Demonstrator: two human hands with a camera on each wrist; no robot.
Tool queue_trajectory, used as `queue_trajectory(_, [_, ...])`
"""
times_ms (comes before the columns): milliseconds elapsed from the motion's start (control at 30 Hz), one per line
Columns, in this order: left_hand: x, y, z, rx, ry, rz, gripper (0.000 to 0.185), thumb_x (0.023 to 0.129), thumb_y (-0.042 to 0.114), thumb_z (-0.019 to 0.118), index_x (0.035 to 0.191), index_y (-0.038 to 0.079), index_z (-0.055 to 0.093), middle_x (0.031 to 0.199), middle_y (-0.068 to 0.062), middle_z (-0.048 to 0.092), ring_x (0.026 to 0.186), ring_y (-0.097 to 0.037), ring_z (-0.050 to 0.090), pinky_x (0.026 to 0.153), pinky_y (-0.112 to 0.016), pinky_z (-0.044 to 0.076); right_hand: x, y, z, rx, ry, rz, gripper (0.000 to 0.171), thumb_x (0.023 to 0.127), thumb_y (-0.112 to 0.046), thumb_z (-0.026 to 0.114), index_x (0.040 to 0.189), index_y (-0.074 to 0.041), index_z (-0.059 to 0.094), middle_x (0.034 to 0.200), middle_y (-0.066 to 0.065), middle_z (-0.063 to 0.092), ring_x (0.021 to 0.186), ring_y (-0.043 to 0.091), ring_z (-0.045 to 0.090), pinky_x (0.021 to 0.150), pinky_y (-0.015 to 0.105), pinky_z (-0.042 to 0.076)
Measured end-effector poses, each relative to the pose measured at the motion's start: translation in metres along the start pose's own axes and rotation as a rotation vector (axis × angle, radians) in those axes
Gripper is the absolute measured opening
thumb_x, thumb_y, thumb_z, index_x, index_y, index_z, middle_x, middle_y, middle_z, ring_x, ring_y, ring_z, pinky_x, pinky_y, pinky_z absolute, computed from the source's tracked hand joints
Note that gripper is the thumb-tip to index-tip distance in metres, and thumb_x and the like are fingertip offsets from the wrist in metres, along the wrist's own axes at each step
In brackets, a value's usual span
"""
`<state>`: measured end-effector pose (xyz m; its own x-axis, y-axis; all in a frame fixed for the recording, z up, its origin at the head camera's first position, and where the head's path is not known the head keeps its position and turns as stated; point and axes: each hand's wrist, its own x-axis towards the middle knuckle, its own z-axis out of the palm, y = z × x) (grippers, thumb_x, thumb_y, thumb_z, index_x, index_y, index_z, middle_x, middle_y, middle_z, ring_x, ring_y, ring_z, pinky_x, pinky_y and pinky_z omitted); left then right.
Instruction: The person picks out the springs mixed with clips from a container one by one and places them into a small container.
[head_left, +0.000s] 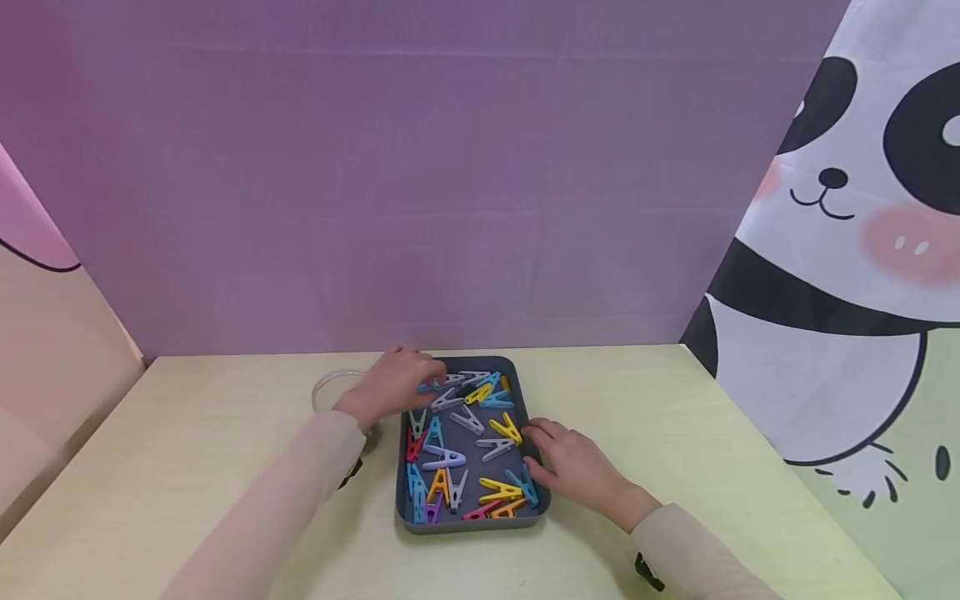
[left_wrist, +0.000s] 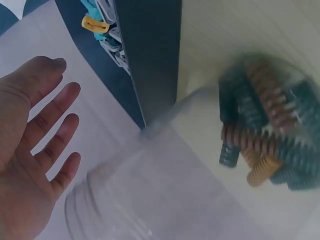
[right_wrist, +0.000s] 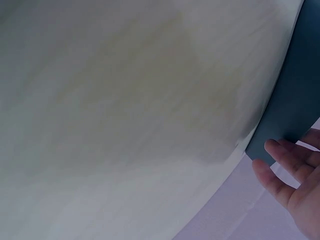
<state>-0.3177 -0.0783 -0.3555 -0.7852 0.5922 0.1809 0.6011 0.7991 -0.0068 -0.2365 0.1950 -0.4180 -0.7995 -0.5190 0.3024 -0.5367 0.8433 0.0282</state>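
Observation:
A dark grey rectangular tray (head_left: 480,528) holds several clothespins in many colours, among them a yellow clothespin (head_left: 505,428) and a lavender clothespin (head_left: 444,457). My left hand (head_left: 397,383) reaches over the tray's far left corner, close to a few grey and blue clothespins. In the left wrist view its fingers are loosely extended, with nothing between them. At the tray's right side rests my right hand (head_left: 573,465), its relaxed fingertips at the rim. The right wrist view shows these fingers (right_wrist: 287,160) against the tray's outer wall (right_wrist: 280,115).
Left of the tray, partly behind my left arm, stands a clear round container (head_left: 330,379). Through it the left wrist view shows several ribbed coils (left_wrist: 260,140) in green, brown and orange. A purple backdrop (head_left: 420,183) rises behind the table (head_left: 247,433), with a panda print (head_left: 847,275) at right.

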Motion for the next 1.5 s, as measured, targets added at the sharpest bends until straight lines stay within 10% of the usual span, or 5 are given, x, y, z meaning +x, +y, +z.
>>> queue_trajectory(1500, [0.056,0.016,0.032,0.017,-0.051,-0.053,0.026,0.081,0.029,0.068,0.106,0.022,0.066,0.093,0.004,0.066,0.094,-0.018,0.053,0.095,-0.040,0.037,0.000,-0.001,-0.003,0.001,0.029,-0.020,0.039,0.083,-0.029,0.063,0.112,-0.004,0.058,0.114,0.011,0.059,0.094,0.022,0.061,0.080,0.035,0.051])
